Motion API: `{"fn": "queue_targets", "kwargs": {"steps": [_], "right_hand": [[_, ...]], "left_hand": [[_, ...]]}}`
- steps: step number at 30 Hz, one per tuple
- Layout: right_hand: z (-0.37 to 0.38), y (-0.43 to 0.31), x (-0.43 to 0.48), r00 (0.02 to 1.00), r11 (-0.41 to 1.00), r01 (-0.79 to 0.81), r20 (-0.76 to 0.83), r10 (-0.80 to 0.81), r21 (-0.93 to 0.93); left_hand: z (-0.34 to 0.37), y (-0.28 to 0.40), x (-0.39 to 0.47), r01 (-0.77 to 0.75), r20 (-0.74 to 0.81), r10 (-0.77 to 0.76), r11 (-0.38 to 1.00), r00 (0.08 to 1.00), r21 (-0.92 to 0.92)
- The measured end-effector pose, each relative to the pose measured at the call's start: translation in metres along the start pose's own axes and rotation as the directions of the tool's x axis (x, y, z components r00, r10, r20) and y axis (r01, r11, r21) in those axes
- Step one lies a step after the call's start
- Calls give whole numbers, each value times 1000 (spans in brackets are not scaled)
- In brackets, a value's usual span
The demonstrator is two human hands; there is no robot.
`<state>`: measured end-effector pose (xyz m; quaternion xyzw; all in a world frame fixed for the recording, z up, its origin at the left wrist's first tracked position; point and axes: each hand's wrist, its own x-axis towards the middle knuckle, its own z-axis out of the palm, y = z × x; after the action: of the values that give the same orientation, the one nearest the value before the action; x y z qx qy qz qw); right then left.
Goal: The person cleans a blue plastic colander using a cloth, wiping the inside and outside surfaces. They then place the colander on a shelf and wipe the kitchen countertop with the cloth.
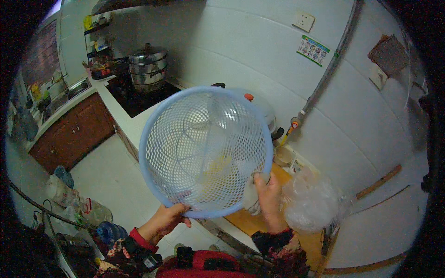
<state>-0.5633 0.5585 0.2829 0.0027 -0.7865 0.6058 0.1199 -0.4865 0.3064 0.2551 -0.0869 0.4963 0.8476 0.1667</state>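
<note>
A round, light-blue plastic mesh basket [205, 153] is held up in front of me, seen from its open or bottom side, which I cannot tell. My left hand [170, 217] grips its lower left rim. At the lower right rim, my right hand [267, 194] pinches a whitish cloth [251, 194] against the basket. Through the mesh a yellow patch and pale shapes show, too blurred to name. A clear plastic bag [311, 199] lies on the wooden board [243, 222] to the right of my right hand.
Behind the basket, a stacked steel steamer pot [147, 66] stands on the black cooktop [121, 97]. A small beige bowl [283, 156] sits by the wall, below a yellow gas hose [287, 135]. A sink [57, 104] is at the far left. A blue water bottle [111, 232] is at the lower left.
</note>
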Motion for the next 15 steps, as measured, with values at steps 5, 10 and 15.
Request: {"fn": "queue_targets", "kwargs": {"steps": [5, 10, 15], "right_hand": [[-23, -19, 37, 991, 950, 133, 18, -133, -283], [-10, 13, 37, 957, 951, 251, -103, -272, -179], [36, 63, -14, 993, 1000, -3, 120, 7, -29]], "left_hand": [[-2, -3, -13, -9, 50, 5, 997, 999, 72], [14, -22, -12, -161, 20, 161, 987, 987, 13], [42, -46, 14, -407, -107, 394, 900, 913, -155]]}}
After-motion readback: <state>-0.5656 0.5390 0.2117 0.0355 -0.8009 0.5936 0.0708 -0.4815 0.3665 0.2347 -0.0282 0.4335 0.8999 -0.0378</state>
